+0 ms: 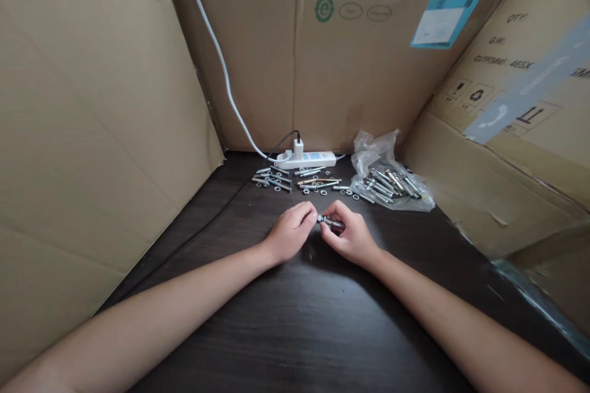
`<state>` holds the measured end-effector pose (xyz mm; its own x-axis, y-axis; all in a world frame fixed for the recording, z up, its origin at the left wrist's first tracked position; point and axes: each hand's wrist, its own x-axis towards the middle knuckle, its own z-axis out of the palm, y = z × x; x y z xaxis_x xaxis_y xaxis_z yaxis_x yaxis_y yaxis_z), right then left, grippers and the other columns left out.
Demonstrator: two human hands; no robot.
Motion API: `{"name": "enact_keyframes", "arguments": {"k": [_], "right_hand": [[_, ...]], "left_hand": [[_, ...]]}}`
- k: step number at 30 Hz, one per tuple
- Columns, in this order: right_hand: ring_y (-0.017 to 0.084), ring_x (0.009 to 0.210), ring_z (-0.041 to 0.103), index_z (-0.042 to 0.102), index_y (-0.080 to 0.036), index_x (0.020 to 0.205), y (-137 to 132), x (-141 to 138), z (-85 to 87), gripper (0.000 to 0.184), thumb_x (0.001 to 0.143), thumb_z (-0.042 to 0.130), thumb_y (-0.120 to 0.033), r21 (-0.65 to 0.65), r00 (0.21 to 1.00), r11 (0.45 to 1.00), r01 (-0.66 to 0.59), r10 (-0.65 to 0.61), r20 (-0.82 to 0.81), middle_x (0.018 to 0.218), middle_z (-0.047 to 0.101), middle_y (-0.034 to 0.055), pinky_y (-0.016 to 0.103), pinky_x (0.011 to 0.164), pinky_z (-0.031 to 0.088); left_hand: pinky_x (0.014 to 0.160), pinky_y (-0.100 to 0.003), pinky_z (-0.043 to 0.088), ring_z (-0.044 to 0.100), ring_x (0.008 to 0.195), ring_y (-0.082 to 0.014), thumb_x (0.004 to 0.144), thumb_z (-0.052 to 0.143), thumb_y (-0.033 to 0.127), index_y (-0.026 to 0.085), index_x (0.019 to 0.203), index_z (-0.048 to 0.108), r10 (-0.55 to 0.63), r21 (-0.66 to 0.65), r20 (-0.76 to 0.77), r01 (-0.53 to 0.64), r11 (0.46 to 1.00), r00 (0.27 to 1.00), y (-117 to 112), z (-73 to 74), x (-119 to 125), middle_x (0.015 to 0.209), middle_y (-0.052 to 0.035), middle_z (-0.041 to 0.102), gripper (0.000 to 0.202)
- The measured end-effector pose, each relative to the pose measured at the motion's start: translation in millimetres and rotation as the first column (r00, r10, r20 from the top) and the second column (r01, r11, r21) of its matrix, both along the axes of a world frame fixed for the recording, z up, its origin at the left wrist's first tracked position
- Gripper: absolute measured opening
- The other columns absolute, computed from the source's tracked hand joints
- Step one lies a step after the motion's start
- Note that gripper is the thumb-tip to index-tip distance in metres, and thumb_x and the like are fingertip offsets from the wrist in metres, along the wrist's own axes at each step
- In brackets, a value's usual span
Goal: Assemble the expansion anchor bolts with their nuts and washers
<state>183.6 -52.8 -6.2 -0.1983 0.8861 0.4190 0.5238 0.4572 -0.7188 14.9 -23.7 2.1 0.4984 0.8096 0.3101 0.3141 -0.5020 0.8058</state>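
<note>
My right hand [351, 234] is closed around a metal expansion bolt [332, 221], with thumb and fingers along its shaft. The bolt lies roughly sideways just above the dark table, its left end pointing at my left hand [291, 230]. At that end sits a small shiny hex nut [319, 218], touching the fingertips of my left hand. The left thumb and fingers are pinched together there, and the curled fingers hide part of the grip. Beyond both hands lie loose bolts [318, 183] and washers [323, 193] on the table.
A clear plastic bag [375, 150] with several bolts lies at the back right. Behind the loose hardware stands a white power strip [306, 159] with a plugged-in charger [298, 148]. A black cable [203, 232] crosses the table on the left. Cardboard boxes [258, 61] wall in the left, back and right.
</note>
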Motion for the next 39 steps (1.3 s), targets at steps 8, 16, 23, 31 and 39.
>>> {"name": "enact_keyframes", "arguments": {"k": [8,16,23,31,39], "right_hand": [[0.010,0.049,0.041,0.046,-0.020,0.082,1.7,0.5,-0.9,0.012,0.078,0.056,-0.026,-0.002,1.000,1.000,0.006,-0.006,-0.014,0.057,0.048,-0.0054,0.021,0.048,0.032],[0.009,0.051,0.043,0.045,-0.020,0.083,0.6,-0.2,-0.4,0.013,0.077,0.056,-0.025,-0.013,1.000,1.000,-0.018,0.017,-0.019,0.061,0.051,-0.0044,0.021,0.050,0.034],[0.010,0.049,0.042,0.046,-0.021,0.082,-0.2,-0.3,1.2,0.012,0.077,0.054,-0.027,-0.001,1.000,1.000,0.007,-0.007,0.021,0.056,0.049,-0.0049,0.022,0.049,0.033],[0.010,0.049,0.041,0.045,-0.020,0.082,0.6,0.1,1.0,0.013,0.078,0.055,-0.027,-0.008,1.000,1.000,0.001,-0.001,-0.018,0.057,0.048,-0.0056,0.021,0.049,0.032],[0.010,0.049,0.041,0.045,-0.021,0.082,0.5,0.4,1.3,0.013,0.079,0.055,-0.028,-0.013,1.000,1.000,-0.008,0.007,-0.010,0.058,0.049,-0.0050,0.022,0.049,0.032]], "left_hand": [[0.065,-0.025,0.036,0.044,0.068,-0.0125,0.089,0.041,0.029,0.018,0.079,0.049,-0.020,-0.018,-0.018,0.019,1.000,1.000,-0.6,-0.5,1.2,0.072,0.0022,0.048,0.017],[0.068,-0.024,0.037,0.044,0.071,-0.0118,0.081,0.043,0.014,0.020,0.091,0.048,0.029,-0.037,0.048,-0.028,0.999,0.998,-3.0,-0.6,-0.3,0.076,0.0032,0.045,0.012],[0.066,-0.025,0.036,0.046,0.069,-0.0130,0.092,0.036,0.034,0.018,0.070,0.047,0.024,-0.004,-0.052,-0.024,1.000,0.998,-1.1,-0.8,1.3,0.072,0.0015,0.050,0.029],[0.062,-0.023,0.036,0.043,0.064,-0.0113,0.085,0.046,0.024,0.019,0.090,0.050,0.014,0.002,-0.025,-0.014,1.000,1.000,-2.5,-1.7,0.9,0.070,0.0040,0.044,0.008],[0.063,-0.023,0.036,0.041,0.063,-0.0106,0.082,0.048,0.020,0.020,0.094,0.049,0.014,-0.018,0.027,-0.013,1.000,1.000,-5.3,0.2,0.0,0.070,0.0046,0.041,0.012]]}}
